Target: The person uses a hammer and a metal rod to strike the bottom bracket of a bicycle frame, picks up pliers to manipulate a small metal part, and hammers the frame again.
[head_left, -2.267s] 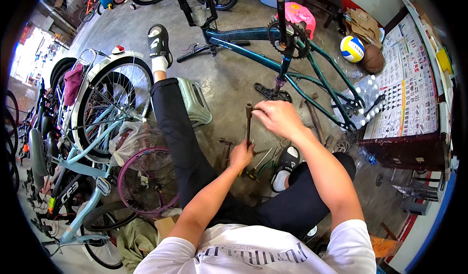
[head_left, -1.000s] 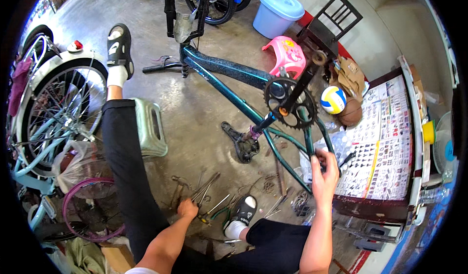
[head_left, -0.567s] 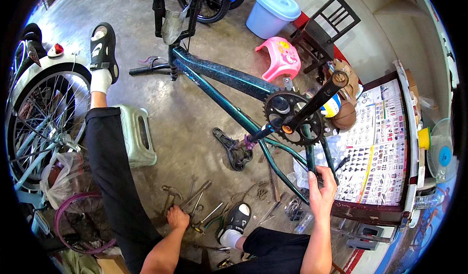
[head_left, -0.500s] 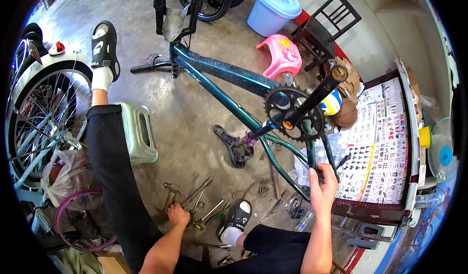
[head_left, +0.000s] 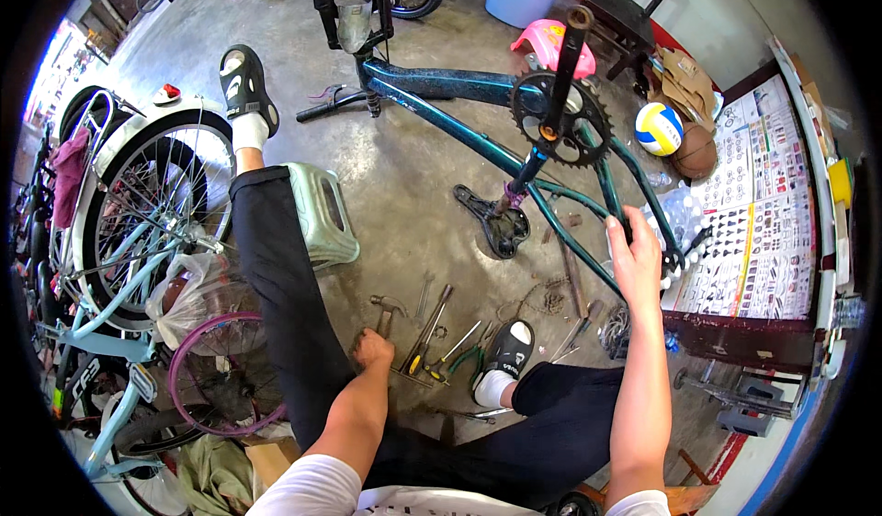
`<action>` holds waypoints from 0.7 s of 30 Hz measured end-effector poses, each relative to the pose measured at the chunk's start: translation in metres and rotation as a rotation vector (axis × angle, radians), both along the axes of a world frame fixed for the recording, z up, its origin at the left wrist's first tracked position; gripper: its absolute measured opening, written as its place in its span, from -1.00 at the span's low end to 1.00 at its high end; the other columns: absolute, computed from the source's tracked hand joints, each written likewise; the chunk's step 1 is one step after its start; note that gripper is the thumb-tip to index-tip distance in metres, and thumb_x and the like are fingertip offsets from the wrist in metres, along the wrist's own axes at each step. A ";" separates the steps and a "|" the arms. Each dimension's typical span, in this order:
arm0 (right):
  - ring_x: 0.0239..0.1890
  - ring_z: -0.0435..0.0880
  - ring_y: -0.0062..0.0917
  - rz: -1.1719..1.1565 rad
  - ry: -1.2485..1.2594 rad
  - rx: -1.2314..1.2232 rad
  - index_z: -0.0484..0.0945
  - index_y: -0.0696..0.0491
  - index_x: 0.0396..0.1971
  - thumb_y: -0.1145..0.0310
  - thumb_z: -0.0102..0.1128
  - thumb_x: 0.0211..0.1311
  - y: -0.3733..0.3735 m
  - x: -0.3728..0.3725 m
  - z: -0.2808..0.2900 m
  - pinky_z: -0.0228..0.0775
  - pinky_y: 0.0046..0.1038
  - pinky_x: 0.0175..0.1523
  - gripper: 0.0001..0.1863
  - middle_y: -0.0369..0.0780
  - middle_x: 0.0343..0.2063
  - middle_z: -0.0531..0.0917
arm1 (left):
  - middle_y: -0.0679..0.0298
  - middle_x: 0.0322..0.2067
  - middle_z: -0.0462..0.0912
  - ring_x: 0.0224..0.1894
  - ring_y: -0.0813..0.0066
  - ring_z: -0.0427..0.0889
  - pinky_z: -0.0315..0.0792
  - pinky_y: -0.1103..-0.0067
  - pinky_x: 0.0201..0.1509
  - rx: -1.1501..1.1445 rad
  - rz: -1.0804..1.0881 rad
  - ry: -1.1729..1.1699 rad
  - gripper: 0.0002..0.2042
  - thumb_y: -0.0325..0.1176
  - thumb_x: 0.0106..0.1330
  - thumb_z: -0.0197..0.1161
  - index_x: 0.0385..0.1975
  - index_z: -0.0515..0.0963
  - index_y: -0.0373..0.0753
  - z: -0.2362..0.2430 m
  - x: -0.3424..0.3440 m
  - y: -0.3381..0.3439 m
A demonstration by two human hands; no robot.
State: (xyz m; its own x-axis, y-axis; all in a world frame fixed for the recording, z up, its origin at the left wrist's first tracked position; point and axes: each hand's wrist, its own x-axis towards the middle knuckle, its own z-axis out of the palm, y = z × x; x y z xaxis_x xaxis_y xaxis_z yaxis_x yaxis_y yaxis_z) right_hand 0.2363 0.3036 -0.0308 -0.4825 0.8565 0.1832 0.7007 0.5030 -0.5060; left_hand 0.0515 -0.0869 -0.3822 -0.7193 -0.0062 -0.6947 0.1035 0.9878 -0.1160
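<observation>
While two hands (head_left: pixel 372 349) busy — one teal frame (head_left: pixel 441 84)

The person wears a white short-sleeved shirt (head_left: pixel 367 493) with dark print across the chest; its sleeves end above the elbows, leaving both forearms bare. The left hand (head_left: pixel 372 348) and right hand (head_left: pixel 634 259) are bare, with no gloves, rings or watch showing. The trousers (head_left: pixel 276 277) are black and long, reaching the ankles. Each foot has a white sock inside a black open-backed sandal with white markings on the strap: the left sandal (head_left: pixel 243 84) and the right sandal (head_left: pixel 508 346).
</observation>
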 end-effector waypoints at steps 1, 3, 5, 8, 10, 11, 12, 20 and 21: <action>-0.19 0.70 -0.07 -0.010 0.027 -0.078 0.53 0.15 0.04 0.19 0.15 0.48 -0.002 -0.002 0.000 0.48 -0.19 -0.07 -0.65 0.03 -0.24 0.70 | 0.02 0.12 0.59 0.20 0.04 0.57 0.40 0.21 0.32 -0.006 -0.039 -0.056 -0.44 -0.03 0.23 0.44 0.10 0.47 -0.24 0.007 -0.007 0.004; -0.20 0.76 -0.36 -0.006 0.024 -0.076 0.52 0.19 0.04 0.16 0.12 0.52 -0.003 -0.002 -0.003 0.51 -0.38 -0.06 -0.62 -0.08 -0.30 0.76 | 0.02 0.10 0.62 0.16 0.04 0.62 0.48 0.19 0.25 0.023 -0.180 0.009 -0.42 -0.01 0.22 0.41 0.12 0.48 -0.25 0.021 -0.002 0.003; -0.19 0.75 -0.27 0.008 0.053 -0.099 0.52 0.16 0.05 0.14 0.11 0.51 -0.001 0.002 -0.008 0.51 -0.32 -0.07 -0.61 -0.07 -0.30 0.75 | 0.02 0.09 0.64 0.14 0.03 0.65 0.51 0.20 0.22 0.091 -0.074 0.040 -0.43 -0.04 0.21 0.39 0.13 0.48 -0.26 0.030 0.000 0.003; -0.16 0.74 -0.09 0.014 0.103 -0.113 0.52 0.10 0.06 0.11 0.10 0.50 0.002 0.005 -0.015 0.50 -0.19 -0.09 -0.62 -0.04 -0.31 0.75 | -0.03 0.06 0.68 0.10 0.00 0.69 0.56 0.23 0.17 0.124 0.032 -0.027 -0.50 -0.12 0.22 0.33 0.07 0.56 -0.33 0.052 -0.006 0.016; -0.14 0.75 -0.10 -0.002 0.112 -0.139 0.52 0.09 0.07 0.09 0.10 0.49 0.002 0.011 -0.015 0.50 -0.19 -0.08 -0.61 -0.06 -0.30 0.76 | -0.05 0.06 0.70 0.10 0.01 0.69 0.56 0.25 0.16 0.155 0.020 -0.067 -0.54 -0.14 0.23 0.31 0.01 0.62 -0.36 0.059 -0.008 0.028; -0.13 0.74 -0.11 0.000 0.121 -0.132 0.52 0.06 0.07 0.09 0.10 0.49 0.001 0.014 -0.015 0.50 -0.17 -0.07 -0.62 -0.10 -0.30 0.78 | -0.05 0.03 0.71 0.10 0.00 0.70 0.56 0.24 0.15 0.185 0.076 -0.111 -0.57 -0.15 0.23 0.30 -0.03 0.66 -0.36 0.067 -0.005 0.034; -0.13 0.74 -0.11 0.002 0.111 -0.126 0.52 0.05 0.07 0.08 0.10 0.49 -0.001 0.010 -0.013 0.50 -0.17 -0.07 -0.62 -0.11 -0.30 0.78 | -0.06 0.01 0.72 0.09 0.00 0.70 0.56 0.24 0.14 0.216 0.144 -0.143 -0.59 -0.16 0.22 0.30 -0.08 0.70 -0.36 0.086 -0.004 0.038; -0.07 0.72 -0.13 -0.039 0.043 -0.094 0.54 0.00 0.10 0.05 0.12 0.46 -0.002 0.013 -0.010 0.51 -0.15 0.00 -0.60 -0.14 -0.22 0.77 | -0.16 -0.40 0.64 -0.23 -0.21 0.65 0.47 0.13 -0.16 1.028 -0.194 -0.008 -0.56 -0.01 0.26 0.37 -0.25 0.52 -0.35 0.287 0.039 0.072; -0.07 0.72 -0.13 -0.013 0.079 -0.157 0.55 0.00 0.10 0.05 0.12 0.46 -0.003 0.008 -0.006 0.51 -0.16 0.00 -0.59 -0.14 -0.22 0.77 | -0.12 -0.37 0.64 -0.25 -0.21 0.65 0.48 0.13 -0.19 1.076 -0.308 0.068 -0.57 -0.03 0.28 0.38 -0.22 0.51 -0.33 0.300 0.037 0.073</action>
